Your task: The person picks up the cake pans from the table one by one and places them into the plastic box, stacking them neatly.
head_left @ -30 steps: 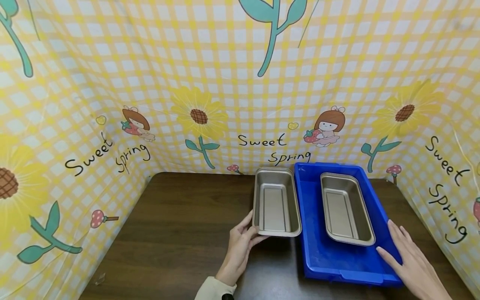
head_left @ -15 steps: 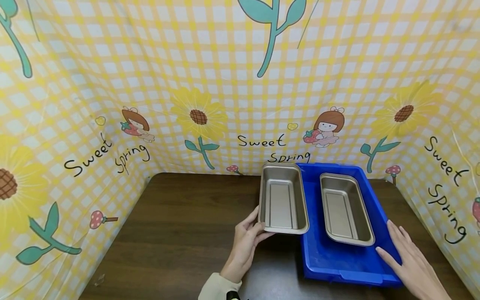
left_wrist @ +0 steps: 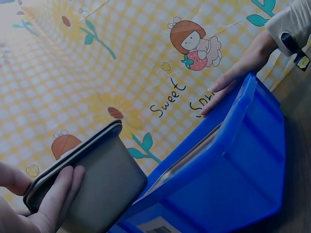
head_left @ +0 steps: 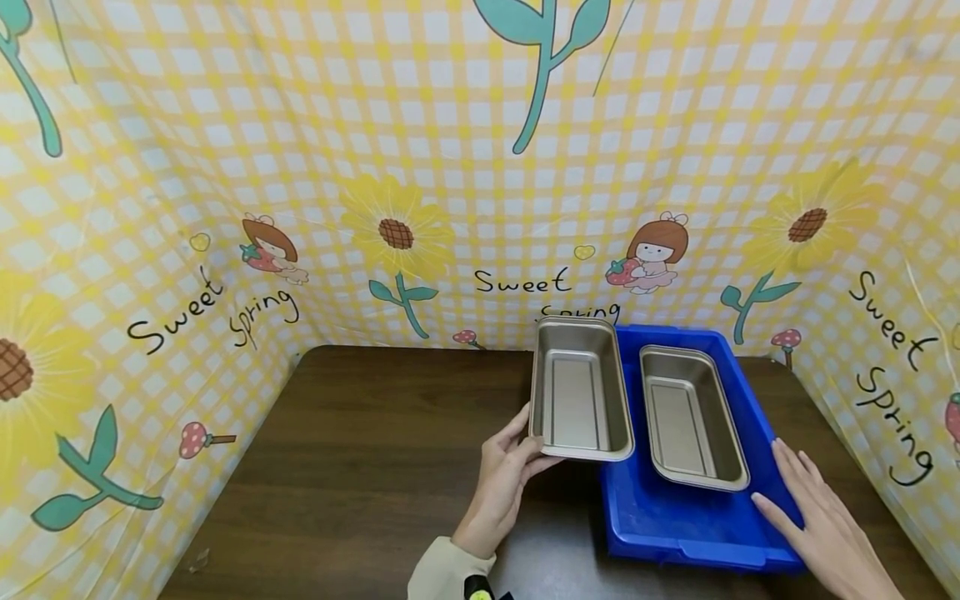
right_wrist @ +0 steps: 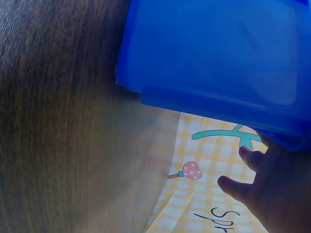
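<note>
My left hand [head_left: 501,483] grips a metallic loaf pan [head_left: 576,392] by its near left corner, thumb on the rim and fingers under it. In the left wrist view this loaf pan [left_wrist: 102,184] is raised, beside and partly over the left wall of a blue plastic bin [left_wrist: 243,160]. A second loaf pan [head_left: 693,421] of the same kind lies inside the bin [head_left: 675,525], toward its right side. On the bin's right rim rests my right hand [head_left: 828,525], fingers extended; the right wrist view shows that hand [right_wrist: 277,179] against the bin's outer side.
The bin stands on a dark wooden table [head_left: 360,467], toward its right side. A yellow checkered cloth [head_left: 480,167] with printed sunflowers hangs close behind the table and along both sides. A small clear scrap [head_left: 199,560] lies near the table's left edge.
My left hand has carried the loaf pan to the right and slightly up, so that it now overlaps the bin's left rim. The right hand and the second loaf pan stay in place.
</note>
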### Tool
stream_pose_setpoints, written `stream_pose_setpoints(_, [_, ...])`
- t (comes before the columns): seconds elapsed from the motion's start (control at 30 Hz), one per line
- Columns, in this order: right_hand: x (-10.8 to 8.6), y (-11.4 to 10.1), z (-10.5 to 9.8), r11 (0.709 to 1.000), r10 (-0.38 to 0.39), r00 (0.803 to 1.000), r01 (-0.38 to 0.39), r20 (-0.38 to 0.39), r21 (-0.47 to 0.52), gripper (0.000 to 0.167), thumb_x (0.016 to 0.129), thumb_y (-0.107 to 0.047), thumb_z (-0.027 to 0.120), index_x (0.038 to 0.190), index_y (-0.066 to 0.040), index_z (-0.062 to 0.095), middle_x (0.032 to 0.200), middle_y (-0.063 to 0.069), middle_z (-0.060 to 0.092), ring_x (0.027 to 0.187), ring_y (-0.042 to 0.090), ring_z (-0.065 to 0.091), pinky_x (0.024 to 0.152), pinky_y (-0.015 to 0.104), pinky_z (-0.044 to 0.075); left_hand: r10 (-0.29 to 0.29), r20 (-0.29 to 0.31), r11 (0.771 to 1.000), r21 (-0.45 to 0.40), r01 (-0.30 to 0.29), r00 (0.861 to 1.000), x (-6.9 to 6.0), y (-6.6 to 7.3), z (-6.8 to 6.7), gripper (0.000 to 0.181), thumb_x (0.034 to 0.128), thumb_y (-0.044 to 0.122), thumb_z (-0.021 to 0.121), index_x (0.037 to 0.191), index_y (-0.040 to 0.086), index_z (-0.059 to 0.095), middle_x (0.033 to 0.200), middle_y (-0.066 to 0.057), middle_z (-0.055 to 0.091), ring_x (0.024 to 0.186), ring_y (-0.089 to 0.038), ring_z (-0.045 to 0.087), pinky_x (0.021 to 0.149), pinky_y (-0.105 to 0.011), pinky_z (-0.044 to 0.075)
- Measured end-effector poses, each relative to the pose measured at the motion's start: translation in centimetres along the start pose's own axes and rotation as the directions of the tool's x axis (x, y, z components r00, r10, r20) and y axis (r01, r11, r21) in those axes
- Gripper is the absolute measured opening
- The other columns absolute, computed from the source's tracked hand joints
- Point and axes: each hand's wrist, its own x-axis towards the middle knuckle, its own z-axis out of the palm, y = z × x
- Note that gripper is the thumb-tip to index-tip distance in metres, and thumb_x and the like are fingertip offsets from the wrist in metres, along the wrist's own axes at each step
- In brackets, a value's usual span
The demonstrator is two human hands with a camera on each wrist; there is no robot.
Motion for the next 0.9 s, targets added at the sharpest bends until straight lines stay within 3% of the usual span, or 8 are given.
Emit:
stream_pose_setpoints(0.23, [0.0, 0.0, 0.1, 1.000, -0.023, 1.000, 0.023, -0.008, -0.004, 0.087, 0.110, -0.042, 0.054, 0.169, -0.004, 0.002, 0.174, 0.025, 0.001, 0.159, 0.046, -0.011, 0.123, 0.072, -0.009, 0.014, 0.023, 1.000, -0.013, -0.013, 1.000, 0.1, -0.1, 1.3, 0.063, 0.0958, -0.009, 0.052, 0.157, -0.011, 0.037, 0.162, -0.032, 0.036, 0.122, -0.040, 0.064, 0.094, -0.044, 0.063])
stream_pose_setpoints(0.63, [0.0, 0.0, 0.1, 1.000, 0.002, 1.000, -0.002, 0.004, -0.006, 0.088, 0.110, -0.045, 0.053, 0.170, -0.008, 0.001, 0.173, 0.028, 0.006, 0.159, 0.048, -0.008, 0.120, 0.079, -0.004, 0.001, 0.032, 0.999, -0.050, 0.001, 0.999, 0.8, -1.0, 3.6, 0.062, 0.0944, -0.013, 0.050, 0.155, -0.011, 0.041, 0.161, -0.032, 0.039, 0.117, -0.041, 0.066, 0.094, -0.048, 0.063])
stream_pose_setpoints(0.9, [-0.1, 0.1, 0.0, 1.000, -0.006, 1.000, 0.006, -0.008, -0.006, 0.087, 0.109, -0.043, 0.054, 0.170, -0.008, 0.002, 0.173, 0.027, 0.007, 0.159, 0.047, -0.008, 0.122, 0.077, -0.005, -0.012, 0.059, 0.998, -0.062, 0.016, 0.998, 1.5, -1.7, 5.0, 0.062, 0.0948, -0.013, 0.050, 0.156, -0.010, 0.041, 0.159, -0.032, 0.041, 0.119, -0.045, 0.065, 0.095, -0.049, 0.062])
